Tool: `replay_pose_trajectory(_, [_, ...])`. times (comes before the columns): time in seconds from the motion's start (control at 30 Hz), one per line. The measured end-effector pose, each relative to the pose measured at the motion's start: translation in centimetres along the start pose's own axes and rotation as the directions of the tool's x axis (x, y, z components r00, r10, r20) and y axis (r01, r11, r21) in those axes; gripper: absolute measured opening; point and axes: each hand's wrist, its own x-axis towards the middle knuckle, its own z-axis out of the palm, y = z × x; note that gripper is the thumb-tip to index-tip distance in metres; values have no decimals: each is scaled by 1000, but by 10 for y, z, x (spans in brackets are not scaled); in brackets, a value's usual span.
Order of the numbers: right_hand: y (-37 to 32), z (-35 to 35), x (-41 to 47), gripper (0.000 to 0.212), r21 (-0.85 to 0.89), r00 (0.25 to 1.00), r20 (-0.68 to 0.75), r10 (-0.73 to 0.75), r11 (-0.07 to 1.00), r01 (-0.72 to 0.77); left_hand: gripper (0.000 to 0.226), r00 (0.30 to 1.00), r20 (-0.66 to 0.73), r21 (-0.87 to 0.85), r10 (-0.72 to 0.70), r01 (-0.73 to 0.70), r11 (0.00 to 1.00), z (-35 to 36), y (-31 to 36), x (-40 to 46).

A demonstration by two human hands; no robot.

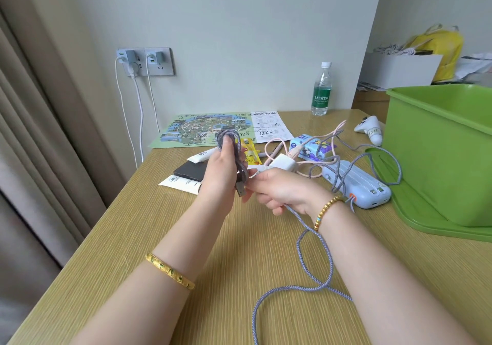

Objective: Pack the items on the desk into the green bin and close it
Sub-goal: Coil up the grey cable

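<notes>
My left hand grips a folded bundle of the grey braided cable, its USB plug hanging below my palm. My right hand pinches the same cable close to the plug; the loose length loops over the desk towards me and back to the pale blue power bank. The open green bin stands at the right on its green lid. A white charger with a pink cable, a tissue pack, tubes and a dark card lie behind my hands.
A map sheet and a printed paper lie at the back of the desk. A water bottle stands by the wall, and a white controller lies beside the bin. Chargers are plugged into the wall socket. A curtain hangs left.
</notes>
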Motion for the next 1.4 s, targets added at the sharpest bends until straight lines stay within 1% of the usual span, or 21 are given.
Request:
replay_pose_trajectory(0.07, [-1,-1,0,29,-2,1000,20,-10,1000,10,37,1000,-23,33,-2,3,999,-2,0,1])
replay_pose_trajectory(0.13, [-2,-3,-1,22,-10,997,74,-15,1000,16,34,998,-67,7,-1,1,1000,-6,0,4])
replay_pose_trajectory(0.2, [-2,-7,-4,21,-46,992,121,-21,999,27,36,991,-134,9,21,-20,1000,-12,1,9])
replay_pose_trajectory(0.3, [-3,-19,-13,24,-90,982,184,-29,995,46,37,975,-214,101,60,-39,994,-24,5,15])
replay_pose_trajectory(0.37, [-6,-26,-19,20,-45,974,211,-87,994,99,36,973,-224,270,60,3,963,-33,6,20])
replay_pose_trajectory(0.43, [-8,-29,-22,18,46,970,176,-166,986,161,36,983,-175,492,55,39,870,-39,7,23])
replay_pose_trajectory(0.47, [-9,-30,-22,17,104,970,147,-196,978,182,36,991,-125,564,44,35,825,-39,7,23])
replay_pose_trajectory(0.53, [-10,-29,-21,17,233,971,73,-228,950,206,32,1000,11,633,4,-10,774,-35,7,19])
replay_pose_trajectory(0.6, [-11,-29,-19,19,328,972,-24,-232,917,227,37,989,142,662,-27,-74,746,-28,10,10])
replay_pose_trajectory(0.67, [-9,-29,-15,22,346,967,-152,-206,905,248,46,964,256,678,-68,-128,724,-23,12,3])
replay_pose_trajectory(0.77, [-8,-26,-12,23,221,917,-346,-197,933,283,71,895,416,665,-159,-181,724,-19,15,-5])
replay_pose_trajectory(0.8, [-8,-25,-11,23,178,894,-391,-218,935,306,71,867,465,664,-181,-206,718,-19,15,-7])
replay_pose_trajectory(0.9, [-11,-22,-11,22,72,827,-474,-301,923,377,35,792,559,663,-245,-250,706,-20,14,-12])
replay_pose_trajectory(0.97, [-14,-19,-10,20,35,794,-506,-337,912,410,27,787,555,667,-268,-229,709,-21,13,-13])
replay_pose_trajectory(1.03, [-16,-17,-8,20,24,765,-537,-356,900,435,32,805,533,673,-261,-216,707,-20,12,-13])
replay_pose_trajectory(1.13, [-15,-18,-6,21,-30,721,-580,-379,894,446,42,855,474,713,-212,-232,661,-15,12,-14])
replay_pose_trajectory(1.17, [-15,-19,-6,17,-50,727,-569,-385,898,437,41,857,469,704,-213,-217,676,-13,12,-14])
replay_pose_trajectory(1.23, [-12,-21,-4,8,-66,793,-493,-358,924,377,38,859,458,677,-229,-170,716,-12,11,-14])
replay_pose_trajectory(1.27, [-10,-22,-3,14,-99,826,-447,-342,937,335,37,864,444,682,-235,-156,714,-12,11,-14])
replay_pose_trajectory(1.33, [-7,-22,-2,24,-269,864,-381,-328,934,236,35,879,412,722,-239,-156,674,-13,10,-13])
replay_pose_trajectory(1.4, [-2,-21,-1,26,-494,878,-359,-318,862,110,34,884,396,774,-248,-176,609,-12,9,-14])
